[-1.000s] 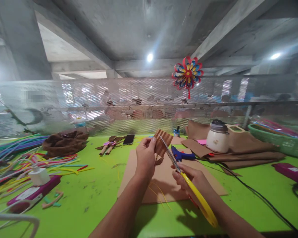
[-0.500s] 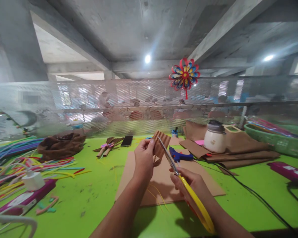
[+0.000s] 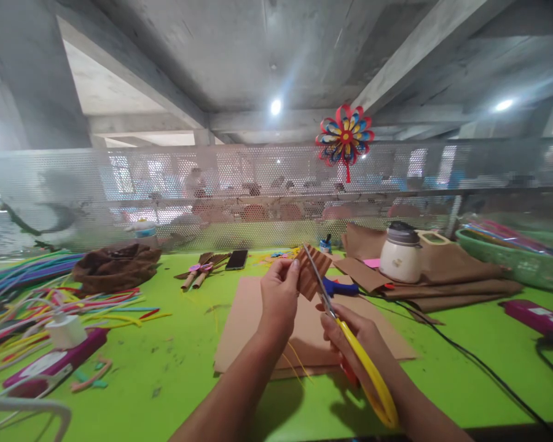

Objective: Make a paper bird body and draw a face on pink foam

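"Scissors with steel blades and a yellow handle point(image 3: 350, 344), held where?"

"Gripped by the handle in the right hand point(image 3: 362, 334), above the right half of a flat tan cardboard sheet point(image 3: 244, 316)."

"And for the left hand point(image 3: 279, 294)?"

"Narrow pinch between thumb and fingers, on a small striped brown corrugated piece point(image 3: 308, 282). Held up over the far side of the cardboard sheet, as seen from the head camera."

"Touching the scissors?"

"Overlapping with the blades. Cannot tell whether caught between or merely behind."

"And close to the cardboard sheet?"

"On its far right part, a blue glue gun point(image 3: 343, 287), partly hidden behind the scissors. Across its near edge, thin yellow strands point(image 3: 299, 361)."

"And farther out?"

"Just beyond its far left corner, a flat black phone point(image 3: 236, 259). Past its far right corner, a round cream jar with a dark grey lid point(image 3: 400, 261)."
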The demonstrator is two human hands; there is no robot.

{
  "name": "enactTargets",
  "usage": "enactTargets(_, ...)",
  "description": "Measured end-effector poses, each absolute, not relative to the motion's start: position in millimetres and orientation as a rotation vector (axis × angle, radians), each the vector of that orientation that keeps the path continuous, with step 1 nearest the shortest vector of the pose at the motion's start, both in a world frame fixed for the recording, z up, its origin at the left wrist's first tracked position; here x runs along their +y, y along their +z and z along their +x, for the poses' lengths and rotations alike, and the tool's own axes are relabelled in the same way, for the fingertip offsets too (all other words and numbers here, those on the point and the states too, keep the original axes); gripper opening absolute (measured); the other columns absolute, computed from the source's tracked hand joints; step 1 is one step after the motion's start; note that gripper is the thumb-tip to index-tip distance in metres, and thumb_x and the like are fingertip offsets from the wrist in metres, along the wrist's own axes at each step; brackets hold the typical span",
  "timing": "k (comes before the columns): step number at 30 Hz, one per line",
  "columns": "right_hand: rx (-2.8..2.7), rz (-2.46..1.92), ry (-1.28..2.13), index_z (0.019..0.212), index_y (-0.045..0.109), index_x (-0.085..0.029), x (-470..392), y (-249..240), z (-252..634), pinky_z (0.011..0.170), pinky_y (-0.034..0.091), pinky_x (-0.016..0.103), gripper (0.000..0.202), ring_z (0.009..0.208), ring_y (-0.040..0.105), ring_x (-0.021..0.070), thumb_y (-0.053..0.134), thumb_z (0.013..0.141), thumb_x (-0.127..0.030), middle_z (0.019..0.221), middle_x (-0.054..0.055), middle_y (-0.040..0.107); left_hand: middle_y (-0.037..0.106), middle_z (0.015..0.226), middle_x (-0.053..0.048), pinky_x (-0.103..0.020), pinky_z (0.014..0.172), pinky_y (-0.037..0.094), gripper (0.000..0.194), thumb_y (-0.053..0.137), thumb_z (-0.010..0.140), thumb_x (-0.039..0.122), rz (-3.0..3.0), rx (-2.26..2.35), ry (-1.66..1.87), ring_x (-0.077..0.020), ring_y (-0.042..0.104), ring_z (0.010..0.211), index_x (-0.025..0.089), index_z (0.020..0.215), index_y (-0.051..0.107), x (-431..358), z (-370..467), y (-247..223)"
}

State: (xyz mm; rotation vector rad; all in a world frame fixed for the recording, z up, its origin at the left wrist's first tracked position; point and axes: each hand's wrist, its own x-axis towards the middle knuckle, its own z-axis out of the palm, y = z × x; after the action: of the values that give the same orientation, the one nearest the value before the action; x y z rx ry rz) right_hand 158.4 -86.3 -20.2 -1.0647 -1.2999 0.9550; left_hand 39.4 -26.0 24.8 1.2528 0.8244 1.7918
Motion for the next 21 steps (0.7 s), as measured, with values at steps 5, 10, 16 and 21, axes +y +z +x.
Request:
enactTargets(5, -1.294, -1.091, 0.942, 0.103, 0.068, -0.011, -86.9, -21.1, 159.8, 0.042, 0.032, 0.022, 0.066, 0.049, 0.042, 0.0101, 0.065, 0.069, -0.067, 0.060, 0.000, 0.052, 0.055, 0.064, 0.002, -0.022, 0.054, 0.038, 0.021, 0.068, 0.074, 0.035, 1.232, 0.800, 1.762, -0.0096, 0.047, 0.057, 0.016, 0.071, 0.059, -29.3, 41.1, 25.9)
enactTargets(10, -1.249, -1.088, 0.958, 0.101, 0.069, -0.012, -87.5, -21.9, 157.3, 0.039, 0.029, 0.021, 0.067, 0.045, 0.039, 0.0087, 0.066, 0.065, -0.069, 0.058, -0.001, 0.050, 0.052, 0.062, 0.003, -0.022, 0.052, 0.036, 0.023, 0.068, 0.074, 0.036, 1.206, 0.781, 1.749, -0.0080, 0.042, 0.053, 0.016, 0.070, 0.057, -29.8, 41.5, 25.6)
enactTargets(16, -1.196, -1.079, 0.990, 0.102, 0.067, -0.012, -86.1, -25.7, 154.2, 0.036, 0.027, 0.020, 0.069, 0.044, 0.037, 0.0078, 0.067, 0.064, -0.069, 0.056, -0.003, 0.048, 0.046, 0.056, 0.005, -0.020, 0.047, 0.030, 0.022, 0.067, 0.075, 0.035, 1.183, 0.771, 1.720, -0.0069, 0.039, 0.049, 0.017, 0.070, 0.054, -30.4, 41.3, 25.2)
enactTargets(21, -1.178, -1.057, 0.996, 0.100, 0.068, -0.011, -86.7, -26.4, 153.8, 0.039, 0.029, 0.020, 0.068, 0.044, 0.036, 0.0076, 0.068, 0.064, -0.068, 0.054, -0.003, 0.046, 0.050, 0.058, 0.004, -0.021, 0.048, 0.032, 0.025, 0.067, 0.074, 0.038, 1.162, 0.767, 1.719, -0.0081, 0.043, 0.051, 0.017, 0.070, 0.053, -30.1, 41.1, 25.3)
